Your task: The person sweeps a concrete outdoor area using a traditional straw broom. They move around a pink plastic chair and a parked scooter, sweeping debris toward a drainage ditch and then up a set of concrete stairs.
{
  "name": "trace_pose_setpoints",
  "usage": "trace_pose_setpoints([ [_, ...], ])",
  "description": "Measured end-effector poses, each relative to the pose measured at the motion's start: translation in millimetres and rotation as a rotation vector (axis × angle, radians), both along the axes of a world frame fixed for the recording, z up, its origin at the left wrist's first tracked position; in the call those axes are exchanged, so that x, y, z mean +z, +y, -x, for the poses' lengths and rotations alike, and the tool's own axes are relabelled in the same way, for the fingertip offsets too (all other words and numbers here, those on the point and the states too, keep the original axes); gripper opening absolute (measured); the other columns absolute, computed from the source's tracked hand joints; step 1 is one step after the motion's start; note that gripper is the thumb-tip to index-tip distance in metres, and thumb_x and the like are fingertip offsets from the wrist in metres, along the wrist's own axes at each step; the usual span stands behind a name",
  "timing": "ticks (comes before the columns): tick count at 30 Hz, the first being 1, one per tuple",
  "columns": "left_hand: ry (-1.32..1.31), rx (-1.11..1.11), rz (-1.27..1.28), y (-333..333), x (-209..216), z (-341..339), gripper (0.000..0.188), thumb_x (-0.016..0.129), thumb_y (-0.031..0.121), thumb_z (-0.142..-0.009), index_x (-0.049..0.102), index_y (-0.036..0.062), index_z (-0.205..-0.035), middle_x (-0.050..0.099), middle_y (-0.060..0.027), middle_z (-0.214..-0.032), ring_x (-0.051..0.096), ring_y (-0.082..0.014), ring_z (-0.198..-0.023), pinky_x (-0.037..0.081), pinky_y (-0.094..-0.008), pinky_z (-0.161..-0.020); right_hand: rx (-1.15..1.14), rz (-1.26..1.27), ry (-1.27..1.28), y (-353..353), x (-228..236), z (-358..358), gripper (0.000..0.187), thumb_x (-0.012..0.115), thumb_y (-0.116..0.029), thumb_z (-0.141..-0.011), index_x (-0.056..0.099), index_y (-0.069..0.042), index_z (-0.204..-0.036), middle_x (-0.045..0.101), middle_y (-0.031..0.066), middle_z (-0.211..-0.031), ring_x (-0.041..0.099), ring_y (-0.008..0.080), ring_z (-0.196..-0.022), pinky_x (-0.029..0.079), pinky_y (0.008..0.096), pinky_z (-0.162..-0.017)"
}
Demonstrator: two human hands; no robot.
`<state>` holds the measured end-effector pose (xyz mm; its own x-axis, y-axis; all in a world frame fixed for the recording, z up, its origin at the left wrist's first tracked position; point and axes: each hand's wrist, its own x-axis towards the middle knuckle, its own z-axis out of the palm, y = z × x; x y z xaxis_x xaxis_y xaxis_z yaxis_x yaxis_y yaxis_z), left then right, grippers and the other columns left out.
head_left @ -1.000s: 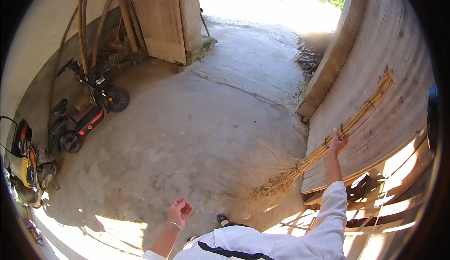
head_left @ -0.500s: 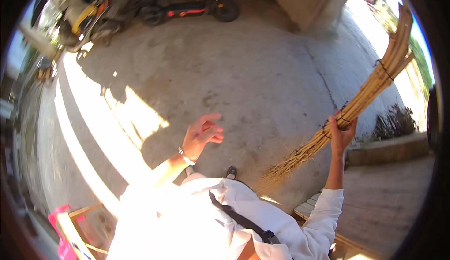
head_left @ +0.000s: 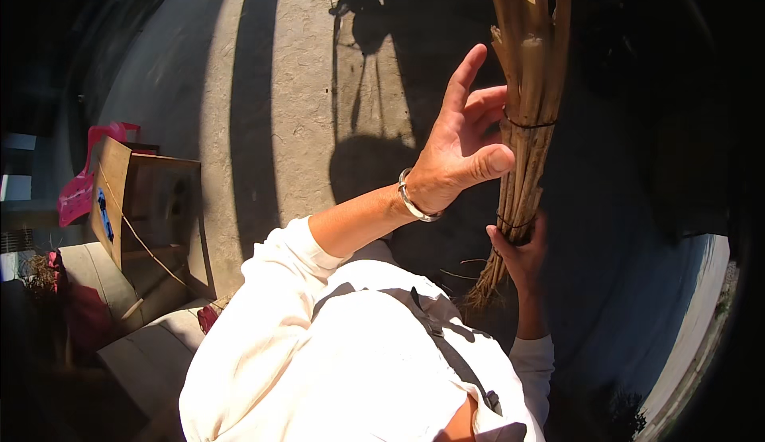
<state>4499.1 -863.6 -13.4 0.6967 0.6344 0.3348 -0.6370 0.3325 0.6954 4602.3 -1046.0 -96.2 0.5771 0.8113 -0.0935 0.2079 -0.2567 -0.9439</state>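
A bundle of dry stalks (head_left: 530,84), bound with thin dark ties and brushy at its lower end like a broom, stands nearly upright in front of me. My right hand (head_left: 522,255) grips it low, near the lower tie, just above the frayed tips. Beside the upper tie is my left hand (head_left: 470,139), a metal bracelet on its wrist. Its thumb and fingers are spread, with the fingertips at the left edge of the stalks; whether they touch is hard to tell.
To the left stands a wooden box-like stand (head_left: 159,195) with a blue thing on its side, and a pink plastic chair (head_left: 96,171) behind it. Pale slabs (head_left: 155,362) lie near it. Sunlit strips cross the concrete floor (head_left: 299,84); the right side is in deep shadow.
My view has turned left. The bundle has swung from a slant at the right to nearly upright, nearer the middle. My left hand has come up beside it with fingers spread.
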Motion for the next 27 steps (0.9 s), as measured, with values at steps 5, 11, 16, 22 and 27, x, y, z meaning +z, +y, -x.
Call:
trace_pose_setpoints([
  [5,0.137,0.139,0.007,28,-9,10,0.085,0.076,0.018,-0.066,0.019,0.0082,-0.128,0.045,-0.0037,-0.093,0.051,-0.0095,-0.076,0.049,-0.0241,-0.068,0.117,-0.251,0.260,3,-67,-7,0.075,0.062,-0.047,-0.073,0.030,-0.007,-0.127,0.041,0.0115,-0.121,0.043,0.0195,-0.110,0.037,0.0352,-0.089],
  [11,0.370,0.300,-0.053,29,-7,-2,0.062,0.073,0.027,-0.068,0.034,0.0012,-0.109,0.048,-0.0031,-0.084,0.052,-0.0094,-0.071,0.049,-0.0224,-0.064,0.119,0.092,0.475,-48,-161,-50,0.079,0.027,-0.069,-0.079,0.034,-0.009,-0.129,0.040,0.0171,-0.129,0.046,0.0257,-0.114,0.040,0.0394,-0.089],
  [16,0.442,0.582,-0.325,35,-8,-3,0.062,0.067,0.024,-0.070,0.031,-0.0006,-0.114,0.049,-0.0060,-0.088,0.054,-0.0123,-0.073,0.049,-0.0254,-0.063,0.497,0.467,0.983,-17,-98,-12,0.081,0.021,-0.074,-0.076,0.049,-0.005,-0.110,0.059,0.0150,-0.095,0.061,0.0230,-0.080,0.048,0.0337,-0.072],
  [22,0.317,0.799,-0.258,52,23,41,0.069,0.064,0.011,-0.072,0.017,-0.0006,-0.120,0.054,-0.0082,-0.082,0.058,-0.0153,-0.072,0.051,-0.0297,-0.069,0.449,0.613,0.681,-19,-70,-29,0.082,0.020,-0.075,-0.075,0.053,-0.004,-0.100,0.060,0.0108,-0.080,0.060,0.0192,-0.065,0.049,0.0288,-0.060],
  [27,0.228,1.033,0.097,41,31,158,0.048,0.063,0.005,-0.072,0.037,0.0008,-0.111,0.054,-0.0073,-0.084,0.058,-0.0198,-0.086,0.052,-0.0357,-0.079,0.697,0.398,0.456,6,-52,-24,0.070,0.046,-0.068,-0.069,0.057,-0.002,-0.089,0.058,0.0042,-0.070,0.057,0.0126,-0.060,0.046,0.0237,-0.056],
])
